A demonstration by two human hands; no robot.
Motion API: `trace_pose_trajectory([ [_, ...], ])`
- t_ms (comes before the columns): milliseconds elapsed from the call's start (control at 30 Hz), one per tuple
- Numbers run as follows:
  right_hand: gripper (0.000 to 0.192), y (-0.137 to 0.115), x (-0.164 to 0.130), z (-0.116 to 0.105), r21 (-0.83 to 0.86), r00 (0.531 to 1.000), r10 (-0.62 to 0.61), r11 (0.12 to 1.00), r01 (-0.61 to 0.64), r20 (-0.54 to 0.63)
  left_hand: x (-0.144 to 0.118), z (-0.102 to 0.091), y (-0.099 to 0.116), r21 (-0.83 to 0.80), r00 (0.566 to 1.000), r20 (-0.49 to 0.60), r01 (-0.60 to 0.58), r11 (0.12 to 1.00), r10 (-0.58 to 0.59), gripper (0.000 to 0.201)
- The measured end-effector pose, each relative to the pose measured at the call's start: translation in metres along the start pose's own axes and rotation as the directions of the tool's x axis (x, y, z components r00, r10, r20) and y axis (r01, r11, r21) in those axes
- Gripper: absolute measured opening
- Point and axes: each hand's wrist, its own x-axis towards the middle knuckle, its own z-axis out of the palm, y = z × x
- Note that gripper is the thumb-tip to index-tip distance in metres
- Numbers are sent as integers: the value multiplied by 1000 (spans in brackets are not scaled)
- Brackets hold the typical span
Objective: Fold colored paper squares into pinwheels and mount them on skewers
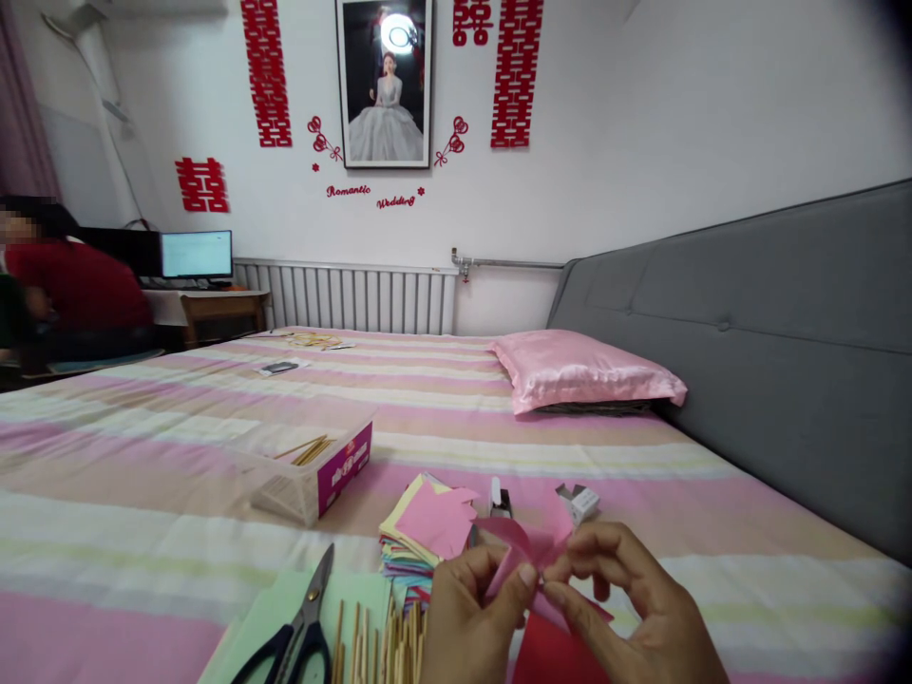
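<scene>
Low in the middle of the head view, my left hand [466,617] and my right hand [634,608] pinch a folded pink paper piece [531,546] between thumbs and forefingers, just above the striped bedsheet [178,446]. A red sheet [548,655] lies under my hands. Just left of them rests a stack of coloured paper [420,537] topped by a cut pink sheet. Wooden sticks [370,646] and black-handled scissors [299,627] lie on a pale green sheet [275,598] at the bottom edge.
An open cardboard box [317,470] with sticks inside sits on the bed to the left. A stapler [499,499] and a small white box [580,501] lie behind my hands. A pink pillow [580,370] leans by the grey headboard [784,332]. A person in red [71,285] sits far left.
</scene>
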Motion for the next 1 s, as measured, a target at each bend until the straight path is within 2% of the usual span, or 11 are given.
trace_pose_trajectory([
  [200,20,-3,0,4,182,992,124,975,-125,16,-2,4,-2,39,998,-24,-57,998,58,30],
  [400,19,-1,0,5,170,993,115,979,-116,16,-1,5,-6,60,998,-46,-47,997,49,28],
  [467,16,-1,0,4,141,995,91,985,-95,28,-1,5,-5,72,998,-40,-51,996,54,27],
  [567,9,-2,-1,4,86,1000,-4,996,2,20,-2,5,-3,91,997,-46,-54,994,59,27],
  [700,10,-3,-1,4,80,993,-113,991,111,18,-3,6,-3,97,994,-77,-71,993,78,29],
  [1000,11,-3,-2,6,56,994,-112,992,113,-13,-2,5,-5,92,992,-88,-79,993,87,28],
])
